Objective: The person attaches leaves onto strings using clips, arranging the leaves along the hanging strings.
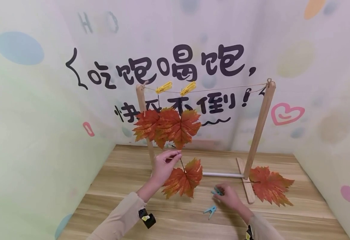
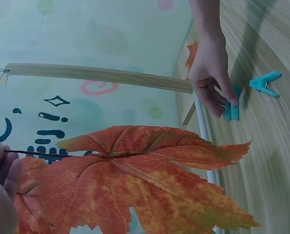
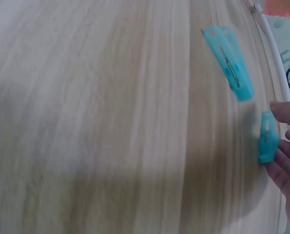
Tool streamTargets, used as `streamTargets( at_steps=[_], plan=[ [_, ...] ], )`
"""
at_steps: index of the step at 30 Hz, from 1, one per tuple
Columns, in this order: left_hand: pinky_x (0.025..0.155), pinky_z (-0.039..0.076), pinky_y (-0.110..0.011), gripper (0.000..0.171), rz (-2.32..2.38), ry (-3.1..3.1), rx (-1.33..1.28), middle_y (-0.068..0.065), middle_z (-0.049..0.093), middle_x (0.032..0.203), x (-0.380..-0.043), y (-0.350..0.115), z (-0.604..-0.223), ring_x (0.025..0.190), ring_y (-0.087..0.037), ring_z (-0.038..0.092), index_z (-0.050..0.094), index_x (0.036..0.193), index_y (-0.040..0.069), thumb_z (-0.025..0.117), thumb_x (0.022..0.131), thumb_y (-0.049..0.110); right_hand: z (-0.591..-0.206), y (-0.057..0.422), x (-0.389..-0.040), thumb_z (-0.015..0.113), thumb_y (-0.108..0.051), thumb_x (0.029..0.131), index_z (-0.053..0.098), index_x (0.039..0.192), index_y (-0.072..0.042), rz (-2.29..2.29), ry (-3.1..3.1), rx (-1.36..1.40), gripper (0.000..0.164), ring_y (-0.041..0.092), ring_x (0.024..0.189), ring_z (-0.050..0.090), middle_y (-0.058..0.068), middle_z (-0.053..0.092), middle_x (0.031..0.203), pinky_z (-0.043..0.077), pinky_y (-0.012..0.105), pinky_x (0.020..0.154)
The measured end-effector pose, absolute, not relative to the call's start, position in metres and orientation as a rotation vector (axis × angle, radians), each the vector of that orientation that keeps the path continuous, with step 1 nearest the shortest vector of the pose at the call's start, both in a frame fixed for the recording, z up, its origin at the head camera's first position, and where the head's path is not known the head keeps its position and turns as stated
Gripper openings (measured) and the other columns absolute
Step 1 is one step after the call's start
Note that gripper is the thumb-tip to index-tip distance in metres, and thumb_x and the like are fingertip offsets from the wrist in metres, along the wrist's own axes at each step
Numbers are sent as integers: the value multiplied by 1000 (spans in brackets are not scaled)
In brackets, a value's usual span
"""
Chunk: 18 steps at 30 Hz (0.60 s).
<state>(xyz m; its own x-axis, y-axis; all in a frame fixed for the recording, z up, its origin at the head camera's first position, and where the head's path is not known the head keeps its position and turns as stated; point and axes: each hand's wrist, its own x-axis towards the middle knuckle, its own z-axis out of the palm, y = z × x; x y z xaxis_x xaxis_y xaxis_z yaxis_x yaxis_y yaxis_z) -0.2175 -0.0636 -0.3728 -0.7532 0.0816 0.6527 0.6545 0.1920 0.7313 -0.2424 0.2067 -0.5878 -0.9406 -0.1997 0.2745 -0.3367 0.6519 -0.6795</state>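
Observation:
My left hand (image 1: 166, 165) pinches the thin dark stem of an orange-red maple leaf (image 1: 190, 180), which hangs below the fingertips in front of the wooden rack. Lower and to the right, my right hand (image 1: 229, 198) holds a light-blue clothespin (image 2: 234, 111) between thumb and fingers, just at the tabletop. Nearer me lies a second light-blue clothespin (image 1: 210, 211), loose on the wood. Two yellow clothespins (image 1: 188, 89) grip the string (image 1: 226, 88) near its left end. From them two more maple leaves (image 1: 182, 128) hang by their stems, overlapping each other.
Wooden posts (image 1: 259, 130) stand at either side of the rack, joined low down by a white rod (image 1: 223, 174). Another maple leaf (image 1: 271, 186) lies by the right foot (image 1: 248, 193). A printed backdrop (image 1: 328, 66) encloses the table (image 1: 109, 203).

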Motion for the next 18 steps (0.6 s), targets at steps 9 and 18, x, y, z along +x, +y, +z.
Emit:
streamTargets(
  at_steps=[9, 18],
  plan=[
    [58, 54, -25, 8, -1548, -1956, -733, -21, 67, 84, -216, -63, -380, 66, -31, 64, 68, 85, -10, 63, 78, -9, -596, 196, -244, 80, -8, 64, 68, 91, 3, 1081, -2676, 411, 31, 17, 74, 55, 7, 61, 83, 46, 26, 63],
    [59, 55, -30, 9, -1564, -2017, -732, -21, 67, 85, -215, -62, -386, 70, -33, 63, 67, 86, -10, 63, 78, -9, -601, 192, -243, 80, -13, 66, 68, 86, -4, 1093, -2710, 349, 25, 11, 70, 50, 0, 55, 79, 43, 24, 61]
  ],
)
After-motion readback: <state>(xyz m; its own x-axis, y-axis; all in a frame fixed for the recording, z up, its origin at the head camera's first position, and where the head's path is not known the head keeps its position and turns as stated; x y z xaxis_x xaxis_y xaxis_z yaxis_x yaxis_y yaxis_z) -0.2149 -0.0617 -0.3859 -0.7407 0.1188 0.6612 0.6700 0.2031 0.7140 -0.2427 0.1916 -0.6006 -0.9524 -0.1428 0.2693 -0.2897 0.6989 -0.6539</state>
